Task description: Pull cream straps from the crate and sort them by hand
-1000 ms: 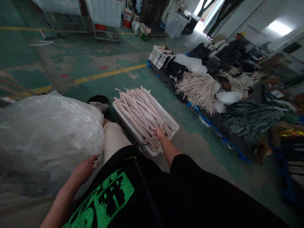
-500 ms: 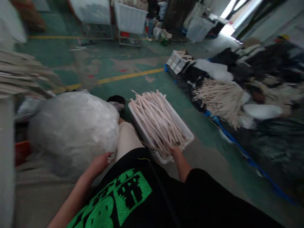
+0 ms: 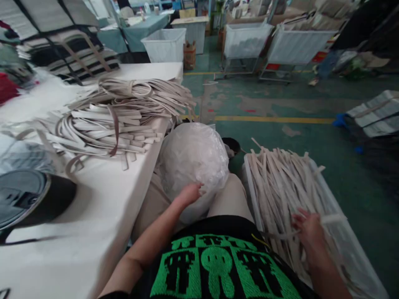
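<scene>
My left hand (image 3: 192,193) is in front of a large clear plastic bag (image 3: 196,153) between my knees. Its fingers are loosely bent and apart, with nothing seen in them. At the right, my right hand (image 3: 307,226) is low over a white plastic bin (image 3: 358,249) heaped with long beige straps (image 3: 277,182). The fingers of that hand are spread, and one strap passes close beneath their tips. Blur hides whether they touch it.
On my left stands a white table (image 3: 124,199) bearing bundles of beige straps (image 3: 131,104) and a dark lidded mug (image 3: 46,199). White bins on wheeled frames (image 3: 246,41) stand farther back. Dark sheeting (image 3: 374,166) lies on the floor at the right.
My view has swung left, bringing the table and its strap bundles into sight. The fingers of my right hand, earlier closed near a strap's end, are now spread above the straps.
</scene>
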Action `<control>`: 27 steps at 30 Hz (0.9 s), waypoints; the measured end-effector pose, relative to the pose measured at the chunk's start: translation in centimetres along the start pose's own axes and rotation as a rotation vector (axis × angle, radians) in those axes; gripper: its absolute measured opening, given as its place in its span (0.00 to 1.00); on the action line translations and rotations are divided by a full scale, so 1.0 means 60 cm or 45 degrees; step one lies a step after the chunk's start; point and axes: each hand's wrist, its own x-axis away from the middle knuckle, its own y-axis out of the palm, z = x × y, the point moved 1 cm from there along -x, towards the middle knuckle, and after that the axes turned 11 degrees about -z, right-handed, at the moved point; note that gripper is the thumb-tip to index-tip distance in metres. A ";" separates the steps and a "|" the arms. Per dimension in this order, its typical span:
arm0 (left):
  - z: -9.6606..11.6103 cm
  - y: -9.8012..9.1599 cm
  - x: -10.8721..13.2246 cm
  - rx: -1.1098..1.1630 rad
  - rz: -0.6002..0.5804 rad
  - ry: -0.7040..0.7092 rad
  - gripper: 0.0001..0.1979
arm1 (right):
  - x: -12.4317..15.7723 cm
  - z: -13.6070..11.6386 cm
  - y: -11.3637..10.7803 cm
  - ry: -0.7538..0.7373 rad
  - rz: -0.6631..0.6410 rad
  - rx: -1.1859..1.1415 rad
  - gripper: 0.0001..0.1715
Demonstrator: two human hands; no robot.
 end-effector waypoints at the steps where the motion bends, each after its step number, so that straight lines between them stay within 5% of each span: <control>1: -0.002 -0.007 -0.001 0.019 0.020 -0.021 0.23 | -0.001 -0.015 0.035 0.001 -0.090 -0.078 0.21; 6: -0.024 -0.027 -0.017 0.060 0.062 -0.122 0.23 | 0.078 -0.044 0.238 -0.050 -0.804 -0.146 0.31; 10: -0.037 -0.012 -0.046 0.048 0.025 -0.146 0.22 | 0.139 -0.003 0.335 -0.112 -1.201 0.279 0.33; 13: -0.035 0.007 -0.067 0.036 0.013 -0.163 0.20 | 0.151 0.014 0.350 -0.256 -1.307 0.416 0.30; 18: 0.003 0.016 -0.099 0.020 0.099 -0.145 0.17 | 0.135 0.015 0.337 -0.230 -1.186 0.285 0.33; 24: 0.058 0.008 -0.143 0.073 0.396 -0.020 0.35 | 0.125 0.022 0.339 -0.193 -1.153 0.146 0.36; 27: 0.063 0.013 -0.167 0.169 0.292 0.026 0.23 | 0.122 0.024 0.341 -0.184 -1.160 0.157 0.36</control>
